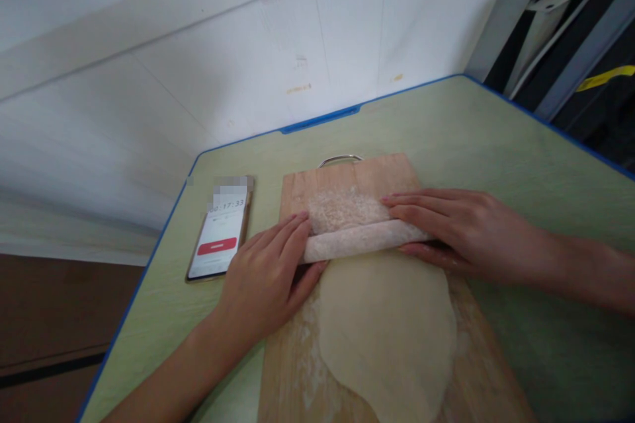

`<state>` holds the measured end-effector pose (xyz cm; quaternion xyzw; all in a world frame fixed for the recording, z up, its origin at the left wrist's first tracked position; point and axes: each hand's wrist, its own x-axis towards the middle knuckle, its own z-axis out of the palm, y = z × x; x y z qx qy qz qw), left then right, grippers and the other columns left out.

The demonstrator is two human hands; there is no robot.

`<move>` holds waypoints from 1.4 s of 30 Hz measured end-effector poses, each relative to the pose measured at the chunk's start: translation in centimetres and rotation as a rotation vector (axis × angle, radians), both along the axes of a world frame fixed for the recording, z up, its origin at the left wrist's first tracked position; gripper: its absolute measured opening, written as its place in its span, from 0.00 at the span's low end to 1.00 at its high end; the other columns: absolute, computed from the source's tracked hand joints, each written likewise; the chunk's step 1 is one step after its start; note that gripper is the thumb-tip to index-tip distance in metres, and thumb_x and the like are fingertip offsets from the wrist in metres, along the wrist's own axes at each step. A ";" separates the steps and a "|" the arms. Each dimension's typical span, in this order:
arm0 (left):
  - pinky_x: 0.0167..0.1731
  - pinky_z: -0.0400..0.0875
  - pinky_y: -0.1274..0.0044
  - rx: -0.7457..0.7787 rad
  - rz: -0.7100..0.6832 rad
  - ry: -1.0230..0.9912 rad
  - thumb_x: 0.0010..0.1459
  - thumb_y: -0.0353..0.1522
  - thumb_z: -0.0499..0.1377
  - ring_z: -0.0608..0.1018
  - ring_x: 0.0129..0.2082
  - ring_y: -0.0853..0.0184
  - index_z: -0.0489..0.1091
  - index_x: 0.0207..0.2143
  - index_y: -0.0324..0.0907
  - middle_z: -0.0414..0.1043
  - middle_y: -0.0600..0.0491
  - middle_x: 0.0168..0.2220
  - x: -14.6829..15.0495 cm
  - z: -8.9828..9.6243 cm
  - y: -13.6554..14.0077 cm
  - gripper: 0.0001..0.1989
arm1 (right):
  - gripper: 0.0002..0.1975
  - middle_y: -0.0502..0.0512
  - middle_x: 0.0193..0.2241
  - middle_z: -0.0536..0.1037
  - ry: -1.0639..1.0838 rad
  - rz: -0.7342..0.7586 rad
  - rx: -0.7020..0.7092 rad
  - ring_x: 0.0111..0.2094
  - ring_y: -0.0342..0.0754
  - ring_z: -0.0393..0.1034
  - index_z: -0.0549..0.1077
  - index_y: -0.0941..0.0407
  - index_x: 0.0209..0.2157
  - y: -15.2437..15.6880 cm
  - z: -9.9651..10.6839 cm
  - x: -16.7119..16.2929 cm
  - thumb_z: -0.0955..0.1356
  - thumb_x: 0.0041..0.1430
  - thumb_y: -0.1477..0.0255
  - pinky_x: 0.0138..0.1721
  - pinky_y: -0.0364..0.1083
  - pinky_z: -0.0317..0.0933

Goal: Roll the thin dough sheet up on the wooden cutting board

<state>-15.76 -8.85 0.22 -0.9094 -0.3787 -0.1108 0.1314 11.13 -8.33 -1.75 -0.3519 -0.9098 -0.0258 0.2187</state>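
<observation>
A flour-whitened rolling pin [362, 242] lies crosswise over the far edge of a thin, pale sheet of dough [389, 330]. My left hand [272, 264] grips its left end, fingers over the far side and thumb on the near side. Around the right end, my right hand [456, 228] is closed in the same way. The tips of the pin are hidden beneath both hands. Under the dough is a wooden cutting board [347, 178], with loose flour [342, 208] spread just beyond the pin.
A phone [218, 231] showing a running timer lies left of the board, close to my left hand. The board's metal handle [341, 158] points toward the wall [278, 59]. The green table [496, 139] has a blue edge. Dark folded equipment [570, 33] stands beyond its right corner.
</observation>
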 end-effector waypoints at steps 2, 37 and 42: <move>0.40 0.72 0.67 0.003 -0.005 -0.003 0.58 0.38 0.50 0.73 0.46 0.59 0.61 0.47 0.36 0.71 0.42 0.47 0.0 0.0 0.0 0.18 | 0.16 0.62 0.43 0.75 0.006 0.007 0.000 0.43 0.53 0.71 0.71 0.60 0.43 0.0 0.0 0.0 0.60 0.61 0.66 0.43 0.52 0.66; 0.40 0.73 0.66 -0.021 0.089 0.037 0.60 0.43 0.45 0.74 0.45 0.56 0.61 0.48 0.33 0.70 0.37 0.47 0.0 0.3 -0.3 0.23 | 0.21 0.64 0.46 0.73 -0.018 -0.059 -0.025 0.47 0.55 0.68 0.67 0.62 0.49 0.1 0.1 0.1 0.58 0.62 0.64 0.45 0.54 0.65; 0.40 0.73 0.68 -0.014 0.066 0.036 0.60 0.42 0.44 0.74 0.46 0.58 0.61 0.47 0.35 0.71 0.39 0.47 0.1 0.3 -0.6 0.22 | 0.21 0.65 0.46 0.74 -0.023 -0.057 0.011 0.46 0.55 0.69 0.67 0.62 0.49 -0.2 -0.1 0.1 0.57 0.62 0.63 0.44 0.55 0.65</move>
